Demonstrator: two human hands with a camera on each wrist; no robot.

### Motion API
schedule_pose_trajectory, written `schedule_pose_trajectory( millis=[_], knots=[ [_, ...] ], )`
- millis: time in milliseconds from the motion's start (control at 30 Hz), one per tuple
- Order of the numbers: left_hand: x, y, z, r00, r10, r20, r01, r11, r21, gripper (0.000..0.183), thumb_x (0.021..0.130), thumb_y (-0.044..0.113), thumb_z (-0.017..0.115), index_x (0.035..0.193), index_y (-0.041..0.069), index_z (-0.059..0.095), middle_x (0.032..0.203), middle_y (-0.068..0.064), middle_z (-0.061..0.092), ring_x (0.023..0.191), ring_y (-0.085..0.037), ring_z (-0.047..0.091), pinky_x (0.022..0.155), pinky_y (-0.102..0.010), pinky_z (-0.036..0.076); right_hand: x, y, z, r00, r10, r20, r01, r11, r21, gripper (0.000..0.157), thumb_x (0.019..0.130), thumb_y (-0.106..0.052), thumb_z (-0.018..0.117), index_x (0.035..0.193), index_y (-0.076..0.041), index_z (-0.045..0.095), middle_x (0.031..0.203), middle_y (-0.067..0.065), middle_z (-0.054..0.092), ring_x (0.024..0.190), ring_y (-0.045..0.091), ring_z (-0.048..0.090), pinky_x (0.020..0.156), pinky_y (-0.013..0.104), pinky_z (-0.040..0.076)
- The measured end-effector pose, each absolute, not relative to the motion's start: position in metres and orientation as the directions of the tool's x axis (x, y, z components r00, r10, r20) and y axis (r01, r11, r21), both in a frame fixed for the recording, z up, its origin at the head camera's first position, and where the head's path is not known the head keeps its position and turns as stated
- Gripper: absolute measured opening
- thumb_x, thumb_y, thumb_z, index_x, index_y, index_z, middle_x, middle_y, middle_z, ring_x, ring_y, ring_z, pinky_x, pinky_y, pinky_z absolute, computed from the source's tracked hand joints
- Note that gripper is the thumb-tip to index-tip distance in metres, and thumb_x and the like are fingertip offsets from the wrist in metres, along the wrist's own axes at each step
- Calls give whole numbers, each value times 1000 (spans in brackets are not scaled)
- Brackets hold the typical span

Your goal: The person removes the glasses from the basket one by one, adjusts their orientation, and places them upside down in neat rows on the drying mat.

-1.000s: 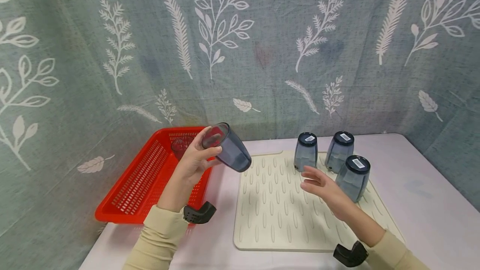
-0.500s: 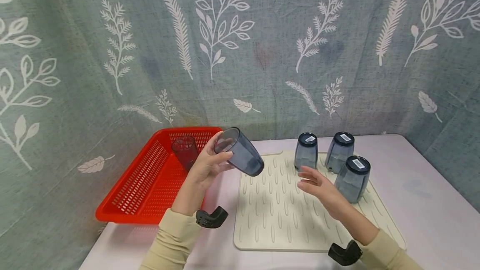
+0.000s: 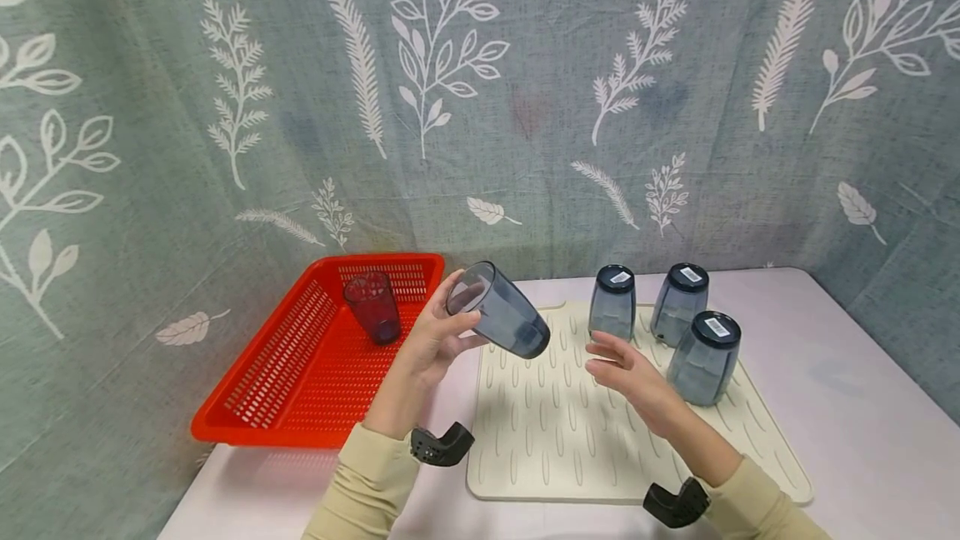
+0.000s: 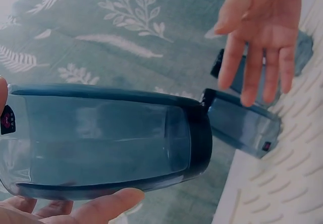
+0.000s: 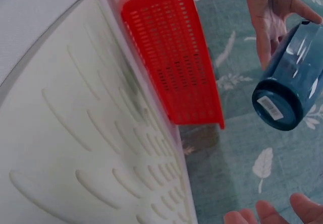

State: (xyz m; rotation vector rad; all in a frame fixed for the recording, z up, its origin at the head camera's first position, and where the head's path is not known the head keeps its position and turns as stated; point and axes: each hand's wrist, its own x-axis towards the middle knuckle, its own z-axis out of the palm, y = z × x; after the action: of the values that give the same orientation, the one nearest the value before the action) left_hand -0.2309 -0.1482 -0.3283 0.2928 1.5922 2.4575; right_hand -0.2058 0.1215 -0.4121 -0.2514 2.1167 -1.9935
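My left hand (image 3: 431, 344) grips a blue-tinted glass tumbler (image 3: 504, 313) near its rim, thumb on the near side. The tumbler is tilted, mouth up to the left and base down to the right, over the left part of a cream drying mat (image 3: 547, 440). In the right wrist view its base (image 5: 275, 108) carries a white sticker. My right hand (image 3: 633, 377) hovers over the mat with relaxed fingers, holding nothing; the left wrist view shows its palm. Behind and beside it several matching tumblers stand upside down: one at left (image 3: 612, 307), one behind (image 3: 678, 307), one nearer (image 3: 703, 361).
A red perforated plastic basket (image 3: 247, 357) stands on the left of the white table (image 3: 840, 407). Inside it, at the back, one more glass tumbler (image 3: 372, 307) leans. A green leaf-patterned cloth (image 3: 525, 107) hangs close behind the table and along both sides.
My left hand has carried the tumbler rightward and slightly down, from beside the basket to over the mat. The glass in the basket now shows fully. My right hand has shifted slightly left.
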Motion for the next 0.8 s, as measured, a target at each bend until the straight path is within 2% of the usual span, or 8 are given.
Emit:
schedule_pose_trajectory(
  millis=[267,467,567,800],
  knots=[
    [-230,-139,-339,-955,288,62,-70,-426,902,71,77,-9,52,140,12,27,132,-12,38,102,-21,53,89,-55,42,-209,112,-411,-962,-267,-52,46,26,-999,67,90,-21,56,144,-4,20,143,23,29,129,38,33,104,46,32],
    [-231,-131,-347,-948,309,80,-83,-479,874,74,75,-8,58,140,13,28,131,-12,38,104,-23,52,93,-62,34,-210,108,-409,-959,-279,-54,59,-7,-998,68,90,-21,56,144,-3,19,143,24,27,130,39,31,104,46,32],
    [-230,-126,-350,-942,324,87,-92,-499,862,76,74,-8,59,140,13,26,131,-12,38,106,-23,51,94,-63,34,-211,105,-409,-958,-279,-64,74,-24,-997,68,90,-22,56,144,-3,19,143,25,26,129,39,32,104,47,32],
    [-230,-118,-357,-930,355,97,-111,-522,846,77,74,-9,57,141,12,25,129,-10,40,109,-24,49,95,-63,32,-214,99,-406,-963,-257,-87,103,-49,-994,70,89,-22,57,144,-3,18,141,23,29,126,37,37,103,46,33]
  ],
)
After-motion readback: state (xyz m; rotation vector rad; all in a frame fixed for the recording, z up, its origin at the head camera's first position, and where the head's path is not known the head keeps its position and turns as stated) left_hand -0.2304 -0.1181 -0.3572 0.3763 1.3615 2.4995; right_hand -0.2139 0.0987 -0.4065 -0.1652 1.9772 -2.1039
